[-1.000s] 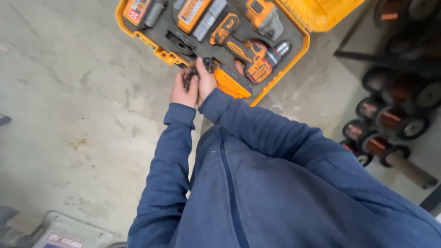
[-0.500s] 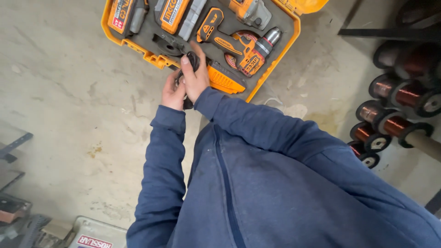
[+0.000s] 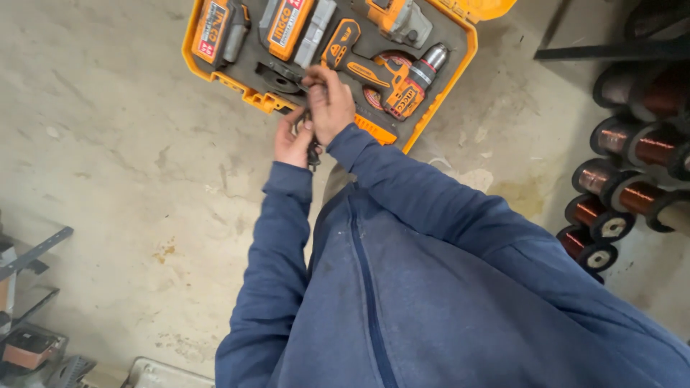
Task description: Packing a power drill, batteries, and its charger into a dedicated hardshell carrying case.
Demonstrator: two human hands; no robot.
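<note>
An open orange tool case (image 3: 215, 75) lies on the concrete floor. It holds an orange cordless drill (image 3: 392, 75), two battery packs (image 3: 215, 29) and other parts in dark foam. My left hand (image 3: 293, 140) and my right hand (image 3: 329, 104) are together at the case's near edge, both closed on a small dark metal object (image 3: 313, 152) that hangs between them. Its exact kind is too small to tell. Both arms wear blue sleeves.
Several spools of copper wire (image 3: 632, 154) lie on the right. A dark metal frame (image 3: 611, 50) stands at the top right. Metal brackets and scrap (image 3: 32, 259) sit at the lower left, with a pale tray (image 3: 165, 373) at the bottom edge.
The view has shifted, so the case now sits higher and further right in frame. My hands stay together at the case edge; the right hand has reached slightly over the foam.
</note>
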